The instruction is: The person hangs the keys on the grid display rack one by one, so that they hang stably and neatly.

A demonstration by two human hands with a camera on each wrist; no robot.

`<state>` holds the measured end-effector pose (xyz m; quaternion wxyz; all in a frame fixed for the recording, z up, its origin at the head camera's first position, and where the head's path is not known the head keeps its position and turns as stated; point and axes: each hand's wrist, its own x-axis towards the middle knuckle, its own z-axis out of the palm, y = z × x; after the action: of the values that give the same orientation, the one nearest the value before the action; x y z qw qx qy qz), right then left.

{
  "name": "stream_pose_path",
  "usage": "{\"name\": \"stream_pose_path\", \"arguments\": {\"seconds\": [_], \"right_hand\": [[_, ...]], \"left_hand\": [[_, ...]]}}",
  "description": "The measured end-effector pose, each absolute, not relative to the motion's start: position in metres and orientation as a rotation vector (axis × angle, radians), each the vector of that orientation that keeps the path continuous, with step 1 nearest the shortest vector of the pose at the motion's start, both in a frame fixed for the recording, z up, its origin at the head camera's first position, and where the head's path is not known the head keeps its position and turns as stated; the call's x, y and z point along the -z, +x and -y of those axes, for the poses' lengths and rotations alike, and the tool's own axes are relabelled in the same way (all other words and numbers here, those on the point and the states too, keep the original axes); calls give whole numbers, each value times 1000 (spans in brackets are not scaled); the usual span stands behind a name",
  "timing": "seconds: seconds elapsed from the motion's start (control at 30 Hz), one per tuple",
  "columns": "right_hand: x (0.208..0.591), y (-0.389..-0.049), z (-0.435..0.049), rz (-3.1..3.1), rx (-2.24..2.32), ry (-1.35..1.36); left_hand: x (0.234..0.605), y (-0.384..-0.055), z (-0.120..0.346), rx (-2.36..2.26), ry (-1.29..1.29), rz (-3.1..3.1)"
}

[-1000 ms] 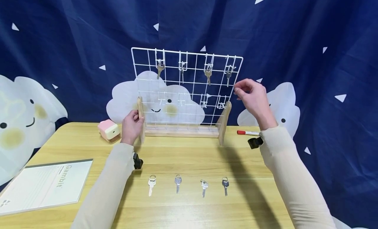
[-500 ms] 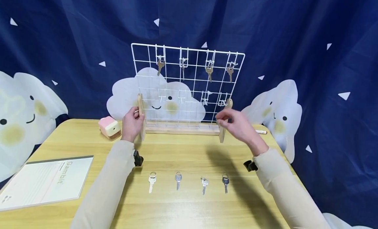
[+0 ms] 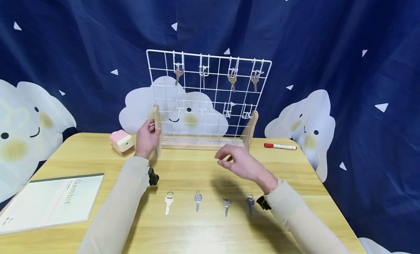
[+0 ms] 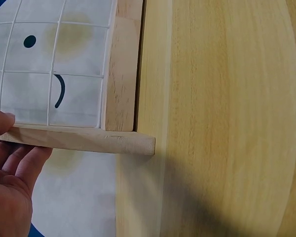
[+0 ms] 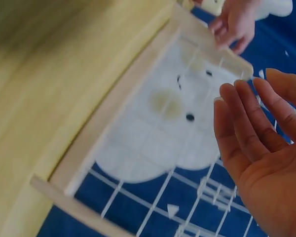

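My left hand (image 3: 147,139) grips the left wooden upright (image 4: 84,139) of a white wire grid rack (image 3: 210,57), thumb on one side and fingers on the other. Over the table, in front of the rack's base, my right hand (image 3: 241,162) hangs with loosely bent fingers and holds nothing; its palm (image 5: 274,182) shows bare in the right wrist view. Several keys hang from hooks along the grid's top, among them a brass key (image 3: 232,79). On the table below lie a row of ringed keys, including a silver key (image 3: 226,207) and a dark key (image 3: 250,203).
White hooks (image 3: 247,113) sit lower on the grid. A pink and cream pencil sharpener (image 3: 122,142) stands left of the rack, and a notebook (image 3: 52,203) lies at the table's left. A red-capped marker (image 3: 280,146) lies right of the rack.
My right hand has come down and left from beside the grid's upper right side to above the table. The left hand keeps its grip on the upright.
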<state>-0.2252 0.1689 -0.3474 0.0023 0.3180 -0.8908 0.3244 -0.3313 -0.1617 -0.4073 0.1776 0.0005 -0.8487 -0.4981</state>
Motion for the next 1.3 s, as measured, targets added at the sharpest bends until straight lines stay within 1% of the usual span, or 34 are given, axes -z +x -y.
{"name": "stream_pose_path", "arguments": {"seconds": [0.4,0.63,0.93,1.3], "right_hand": [[373,-215,-116,2914,-1037,1174],[389,-211,-89,2928,-835,1301],[397,-209,-55,2927,-616,1440],[409,-212,-29,2975,-451,1513]], "left_hand": [[408,-333,164,1387,3,2440],[408,-332,164,1427,-9,2429],[403,-330,164,1413,-11,2428],[405,-329,164,1430,-5,2432]]}}
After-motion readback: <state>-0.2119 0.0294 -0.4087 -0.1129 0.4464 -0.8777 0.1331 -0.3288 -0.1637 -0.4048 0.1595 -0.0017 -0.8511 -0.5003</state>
